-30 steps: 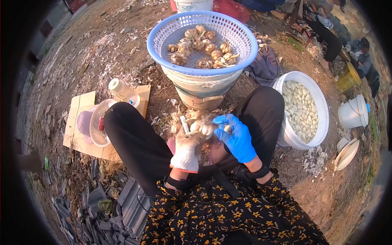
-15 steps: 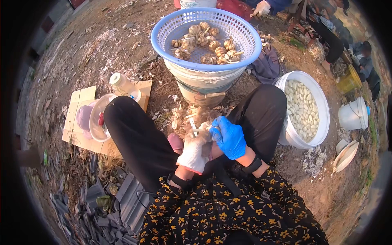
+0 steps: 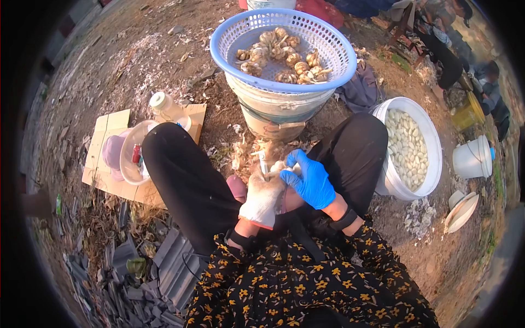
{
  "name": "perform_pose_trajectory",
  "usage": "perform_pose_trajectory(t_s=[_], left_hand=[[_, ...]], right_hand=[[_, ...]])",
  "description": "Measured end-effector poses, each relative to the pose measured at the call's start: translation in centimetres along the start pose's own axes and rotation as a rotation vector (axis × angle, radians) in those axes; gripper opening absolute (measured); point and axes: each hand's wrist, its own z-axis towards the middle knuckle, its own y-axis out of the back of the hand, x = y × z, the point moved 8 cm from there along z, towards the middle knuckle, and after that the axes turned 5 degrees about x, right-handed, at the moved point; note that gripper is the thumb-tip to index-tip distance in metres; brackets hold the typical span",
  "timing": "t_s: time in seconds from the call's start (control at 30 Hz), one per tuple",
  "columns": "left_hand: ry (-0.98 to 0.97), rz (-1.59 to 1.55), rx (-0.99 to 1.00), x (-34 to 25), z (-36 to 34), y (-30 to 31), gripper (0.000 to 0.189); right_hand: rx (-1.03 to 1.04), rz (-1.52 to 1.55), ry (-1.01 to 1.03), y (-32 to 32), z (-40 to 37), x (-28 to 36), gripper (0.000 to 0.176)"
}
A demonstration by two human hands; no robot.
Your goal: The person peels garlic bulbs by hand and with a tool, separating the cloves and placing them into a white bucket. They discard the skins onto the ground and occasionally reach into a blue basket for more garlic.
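Observation:
My left hand (image 3: 261, 198), in a white knit glove, is closed round a small knife (image 3: 263, 163) whose light blade or handle points up. Touching it from the right is my right hand (image 3: 309, 180), in a blue glove, its fingers bent round pale garlic (image 3: 280, 166). Beyond both hands, a blue perforated basket (image 3: 221, 59) with unpeeled garlic bulbs (image 3: 301, 66) rests on a whitish bucket (image 3: 273, 112). Peeled cloves (image 3: 407, 150) lie in a white bucket (image 3: 435, 164) beside my right knee. Garlic skins (image 3: 240, 156) cover the ground beneath the hands.
At left, cardboard (image 3: 101, 177) bears a jar (image 3: 168, 109) and a bowl (image 3: 128, 164). Broken tiles (image 3: 175, 268) lie at lower left. A white pail (image 3: 471, 157), a yellow bucket (image 3: 468, 112) and a lid (image 3: 462, 213) are at right. Other people (image 3: 445, 54) sit at upper right.
My right hand's fingers have spread somewhat, showing more pale garlic between the hands. The view has shifted slightly, and the other person's gloved hand at the top is out of sight.

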Motion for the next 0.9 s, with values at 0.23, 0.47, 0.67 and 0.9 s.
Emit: perform_pose_trajectory(t_s=[0.23,0.47,0.67,0.9], left_hand=[[0.009,-0.302,0.1,0.1,-0.7,-0.9,0.02],[0.209,-0.473,0.13,-1.0,-1.4,-2.1,0.023],[0.244,-0.478,0.183,0.3,-1.2,-1.6,0.033],[0.17,-0.574,-0.015,-3.7,-1.5,-1.0,0.025]], right_hand=[[-0.143,0.223,0.041,-0.7,0.1,-1.9,0.027],[-0.055,0.923,-0.435,-1.9,-1.1,-5.8,0.03],[-0.1,1.278,-0.611,-2.7,-1.3,-6.2,0.02],[0.278,2.197,-0.31,-2.7,-0.5,-3.5,0.024]])
